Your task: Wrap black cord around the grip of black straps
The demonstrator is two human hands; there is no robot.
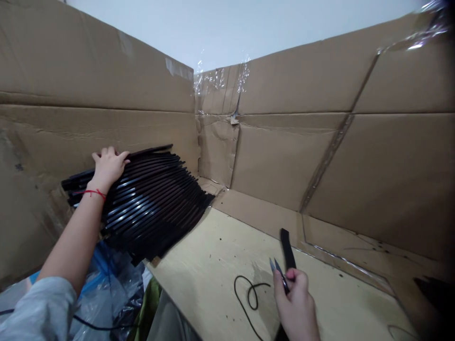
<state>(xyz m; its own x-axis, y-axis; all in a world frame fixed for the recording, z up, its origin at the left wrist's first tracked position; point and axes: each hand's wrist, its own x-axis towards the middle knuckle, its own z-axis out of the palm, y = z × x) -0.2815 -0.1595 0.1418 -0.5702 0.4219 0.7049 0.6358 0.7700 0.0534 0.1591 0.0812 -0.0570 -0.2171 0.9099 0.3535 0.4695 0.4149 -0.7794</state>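
Sensibly, the left hand [108, 166] lies spread wide on the fanned stack of black strips [152, 203], pinning it against the cardboard wall [106, 123], while the right hand [295, 303] pinches small snips [279, 273] firmly, just above the desk [209, 279] and a loop of black cord [249, 293].

Left hand [108, 166] rested on a stack of black strips [149, 203] leaning on the cardboard wall [88, 71]. Right hand [295, 303] held snips [277, 272] and a black strap [287, 248] above the plywood board [213, 270], near a loose black cord [249, 293].
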